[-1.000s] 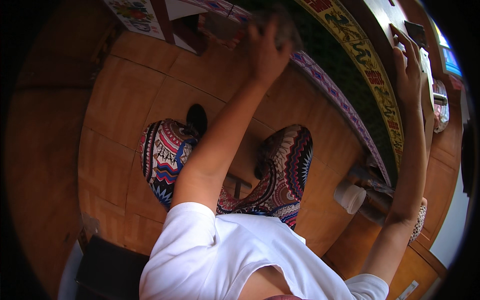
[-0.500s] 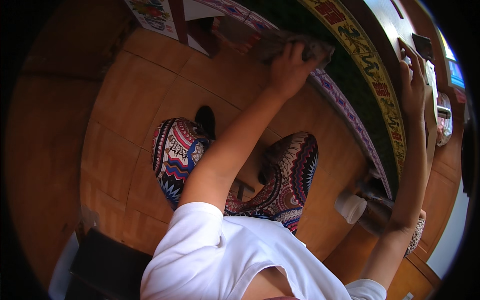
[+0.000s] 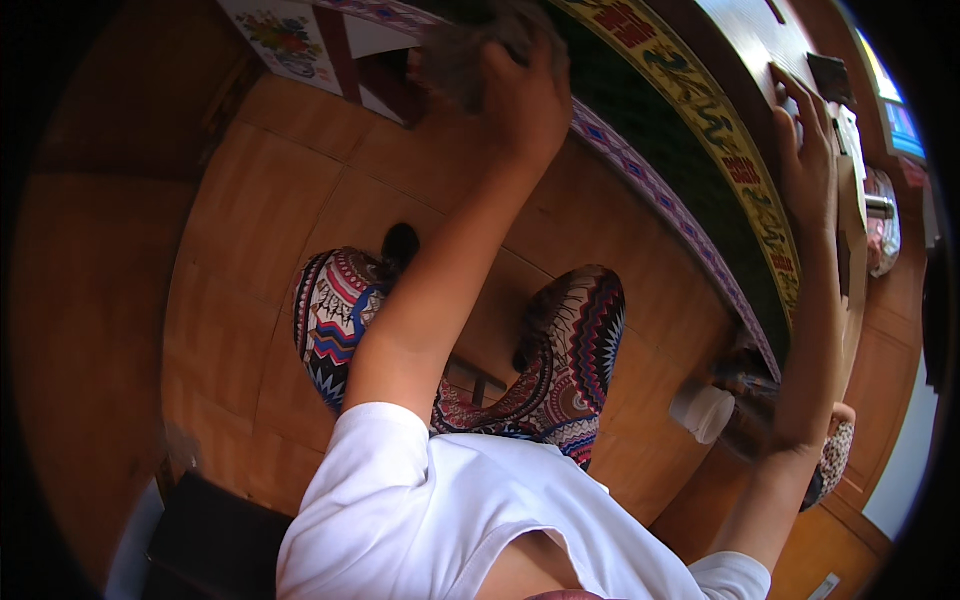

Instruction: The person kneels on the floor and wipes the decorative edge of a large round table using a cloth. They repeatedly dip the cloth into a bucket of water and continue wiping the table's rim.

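My left hand [image 3: 528,105] is closed on a crumpled grey cloth [image 3: 460,62], which is somewhat blurred and reaches past the fingers. The cloth is at the purple patterned band [image 3: 640,180] along the bottom of a dark green panel [image 3: 690,170]; whether it touches the band I cannot tell. Along the panel's upper side runs a yellow band [image 3: 705,105] with red figures and dragon shapes. To the right, my right hand [image 3: 808,150] lies with fingers stretched and slightly apart at the edge of a pale, shiny tabletop [image 3: 755,35].
Between my patterned trouser legs and around them is brown tiled floor [image 3: 250,220]. A white tub [image 3: 702,412] stands low on the right. Beside my right hand are a small dark block [image 3: 830,80] and a clear container [image 3: 882,225]. A black seat [image 3: 220,535] is behind at left.
My left hand has moved left and farther away along the patterned band, carrying the grey cloth. My right hand stays at the tabletop edge, with the whole view shifted slightly.
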Action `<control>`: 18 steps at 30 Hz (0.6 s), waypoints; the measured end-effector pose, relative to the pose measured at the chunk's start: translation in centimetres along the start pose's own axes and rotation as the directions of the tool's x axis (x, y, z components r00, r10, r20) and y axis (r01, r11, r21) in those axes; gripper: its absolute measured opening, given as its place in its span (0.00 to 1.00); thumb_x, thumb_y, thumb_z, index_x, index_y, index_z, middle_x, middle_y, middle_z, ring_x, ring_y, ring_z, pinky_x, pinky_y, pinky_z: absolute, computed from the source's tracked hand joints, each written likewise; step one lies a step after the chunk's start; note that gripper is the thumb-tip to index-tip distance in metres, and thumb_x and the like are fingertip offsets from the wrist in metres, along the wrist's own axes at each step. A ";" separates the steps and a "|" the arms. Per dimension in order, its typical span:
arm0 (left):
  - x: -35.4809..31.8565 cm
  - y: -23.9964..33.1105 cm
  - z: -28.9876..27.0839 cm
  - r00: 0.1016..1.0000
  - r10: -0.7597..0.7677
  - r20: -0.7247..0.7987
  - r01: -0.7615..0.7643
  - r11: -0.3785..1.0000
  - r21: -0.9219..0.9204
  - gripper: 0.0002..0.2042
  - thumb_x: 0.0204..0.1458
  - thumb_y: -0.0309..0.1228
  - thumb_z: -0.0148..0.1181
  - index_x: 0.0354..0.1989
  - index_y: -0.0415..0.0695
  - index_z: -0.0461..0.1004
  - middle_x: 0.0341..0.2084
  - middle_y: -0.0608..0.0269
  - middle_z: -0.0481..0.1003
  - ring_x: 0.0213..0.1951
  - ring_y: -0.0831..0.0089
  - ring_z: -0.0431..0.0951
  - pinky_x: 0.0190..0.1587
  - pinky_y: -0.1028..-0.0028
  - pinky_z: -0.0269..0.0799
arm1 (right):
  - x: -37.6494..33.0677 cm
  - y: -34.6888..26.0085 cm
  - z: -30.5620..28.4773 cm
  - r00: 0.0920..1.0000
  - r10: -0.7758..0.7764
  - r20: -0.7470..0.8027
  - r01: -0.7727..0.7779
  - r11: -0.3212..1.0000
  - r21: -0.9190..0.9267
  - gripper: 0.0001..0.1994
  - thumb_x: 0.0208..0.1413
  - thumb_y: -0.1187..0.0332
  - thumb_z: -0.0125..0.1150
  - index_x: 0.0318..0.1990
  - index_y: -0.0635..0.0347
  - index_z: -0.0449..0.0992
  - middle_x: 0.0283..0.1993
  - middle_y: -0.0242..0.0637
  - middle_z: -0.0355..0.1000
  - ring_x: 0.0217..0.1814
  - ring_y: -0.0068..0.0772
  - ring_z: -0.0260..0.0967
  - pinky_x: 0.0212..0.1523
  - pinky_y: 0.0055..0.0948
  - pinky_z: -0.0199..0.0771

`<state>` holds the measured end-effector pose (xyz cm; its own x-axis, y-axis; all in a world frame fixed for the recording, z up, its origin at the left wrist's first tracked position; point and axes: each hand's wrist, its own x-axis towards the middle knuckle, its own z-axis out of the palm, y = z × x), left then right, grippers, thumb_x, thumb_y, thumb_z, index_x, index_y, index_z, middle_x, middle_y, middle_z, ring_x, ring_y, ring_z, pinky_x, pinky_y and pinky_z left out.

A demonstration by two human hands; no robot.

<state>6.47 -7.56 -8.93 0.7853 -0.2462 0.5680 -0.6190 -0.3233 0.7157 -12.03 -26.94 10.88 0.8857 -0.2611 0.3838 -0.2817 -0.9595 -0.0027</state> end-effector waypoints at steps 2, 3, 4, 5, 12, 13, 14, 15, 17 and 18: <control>-2.6 -0.5 0.5 0.984 0.110 0.142 -0.113 0.993 0.018 0.25 0.50 0.31 0.66 0.60 0.51 0.73 0.45 0.44 0.64 0.45 0.42 0.69 0.43 0.53 0.72 | 0.7 -1.7 -0.1 0.999 0.030 0.015 -0.030 0.998 0.062 0.22 0.70 0.53 0.49 0.66 0.49 0.71 0.64 0.41 0.69 0.67 0.41 0.64 0.64 0.37 0.63; -3.1 0.4 0.2 0.976 0.126 0.178 -0.123 0.992 -0.031 0.25 0.47 0.32 0.66 0.58 0.54 0.75 0.46 0.45 0.66 0.49 0.41 0.69 0.44 0.52 0.74 | 0.5 -1.3 -0.4 1.000 0.015 0.008 -0.015 0.999 0.045 0.22 0.69 0.54 0.50 0.66 0.48 0.71 0.64 0.41 0.69 0.67 0.40 0.64 0.64 0.37 0.64; -3.0 1.0 0.1 0.974 0.029 0.225 -0.008 0.995 -0.095 0.24 0.47 0.33 0.65 0.57 0.52 0.74 0.48 0.44 0.66 0.50 0.41 0.70 0.46 0.53 0.74 | 0.4 -0.8 -0.5 1.000 -0.002 0.002 0.002 1.000 0.029 0.21 0.69 0.54 0.52 0.66 0.48 0.71 0.63 0.40 0.69 0.67 0.38 0.64 0.63 0.36 0.64; -2.7 1.6 0.0 0.958 -0.065 0.278 0.111 0.982 -0.152 0.24 0.48 0.34 0.65 0.57 0.51 0.74 0.49 0.44 0.67 0.51 0.42 0.71 0.48 0.54 0.74 | 0.4 -0.4 -0.5 1.000 -0.021 -0.016 0.021 0.999 0.033 0.21 0.68 0.55 0.53 0.65 0.48 0.71 0.63 0.39 0.69 0.66 0.39 0.65 0.63 0.36 0.64; 2.5 4.3 -5.5 0.780 -0.460 0.424 0.625 0.599 -0.501 0.28 0.52 0.40 0.63 0.58 0.35 0.69 0.59 0.48 0.70 0.54 0.57 0.75 0.59 0.63 0.69 | -1.7 -3.5 0.4 0.812 -0.237 -0.533 0.081 0.951 -0.298 0.09 0.60 0.64 0.66 0.48 0.47 0.80 0.45 0.30 0.78 0.45 0.38 0.72 0.47 0.32 0.70; 2.8 6.8 -8.3 0.732 -0.467 0.496 0.680 0.538 -0.497 0.29 0.53 0.40 0.62 0.60 0.34 0.67 0.59 0.49 0.70 0.56 0.60 0.73 0.60 0.64 0.68 | -3.9 -5.1 1.9 0.801 -0.148 -0.580 0.145 0.988 -0.053 0.05 0.61 0.66 0.65 0.42 0.51 0.80 0.41 0.33 0.78 0.40 0.38 0.71 0.45 0.32 0.69; 3.2 8.8 -11.0 0.676 -0.473 0.565 0.736 0.471 -0.486 0.31 0.54 0.40 0.62 0.62 0.33 0.65 0.58 0.51 0.70 0.58 0.63 0.72 0.61 0.64 0.67 | -5.1 -7.3 3.4 0.794 -0.050 -0.606 0.180 0.971 0.156 0.05 0.62 0.66 0.64 0.39 0.56 0.79 0.38 0.37 0.76 0.39 0.36 0.71 0.45 0.32 0.69; 3.4 5.6 -11.2 0.672 -0.533 0.515 0.740 0.452 -0.499 0.29 0.54 0.39 0.63 0.61 0.36 0.66 0.55 0.53 0.73 0.56 0.65 0.73 0.60 0.67 0.67 | -6.7 -11.3 6.7 0.852 0.242 -0.465 0.002 0.886 0.465 0.10 0.66 0.63 0.59 0.38 0.59 0.78 0.37 0.37 0.75 0.40 0.31 0.70 0.45 0.30 0.69; 2.8 4.7 -11.4 0.464 -0.587 0.663 0.853 0.094 -0.514 0.21 0.56 0.39 0.60 0.53 0.38 0.73 0.47 0.55 0.78 0.49 0.63 0.78 0.54 0.65 0.74 | -10.8 -15.1 12.5 0.747 0.663 0.042 -0.319 0.303 0.898 0.13 0.69 0.61 0.55 0.38 0.61 0.78 0.34 0.35 0.76 0.36 0.29 0.71 0.41 0.29 0.71; 3.3 5.0 -12.2 0.297 -0.582 0.757 0.888 -0.123 -0.442 0.19 0.57 0.39 0.59 0.51 0.38 0.74 0.45 0.56 0.79 0.47 0.62 0.79 0.52 0.64 0.76 | -12.1 -15.5 15.0 0.685 0.688 0.239 -0.382 0.060 0.922 0.14 0.70 0.60 0.53 0.43 0.62 0.79 0.35 0.36 0.76 0.36 0.28 0.72 0.41 0.30 0.72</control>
<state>5.84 1.13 1.46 0.5988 -0.5771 -0.5554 0.7704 0.2252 0.5965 -12.83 -10.49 -7.58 0.5012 -0.8644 0.0407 -0.0148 -0.0556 -0.9983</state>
